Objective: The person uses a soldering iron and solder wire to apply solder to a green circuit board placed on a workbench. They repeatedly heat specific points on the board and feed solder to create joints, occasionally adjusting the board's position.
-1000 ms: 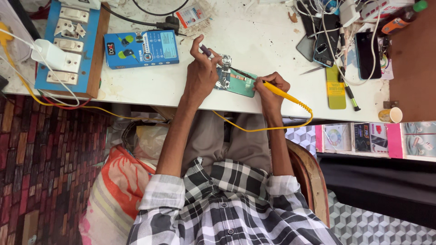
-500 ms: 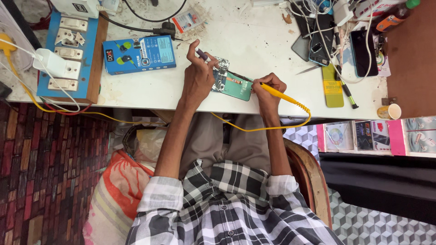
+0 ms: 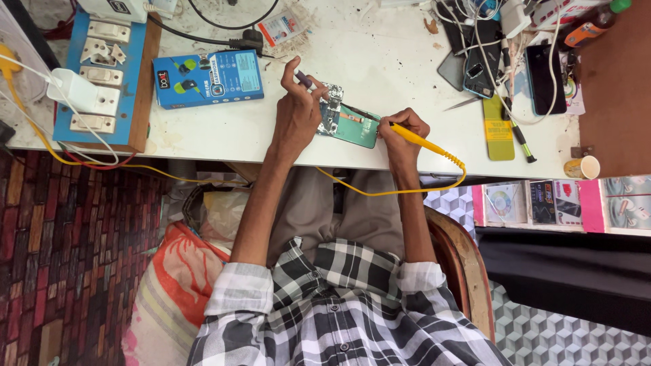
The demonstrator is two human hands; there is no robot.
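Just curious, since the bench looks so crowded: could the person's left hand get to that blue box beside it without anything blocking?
Probably yes. The blue box lies on the white table just beside the left hand, with bare tabletop between. But that hand already holds a small dark tool by the opened phone.

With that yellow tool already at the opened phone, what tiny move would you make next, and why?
Probably ease the yellow tool's tip a little further onto the opened phone. The right hand holds it pen-like at the phone's edge, while the left hand steadies the phone and grips a thin dark tool.
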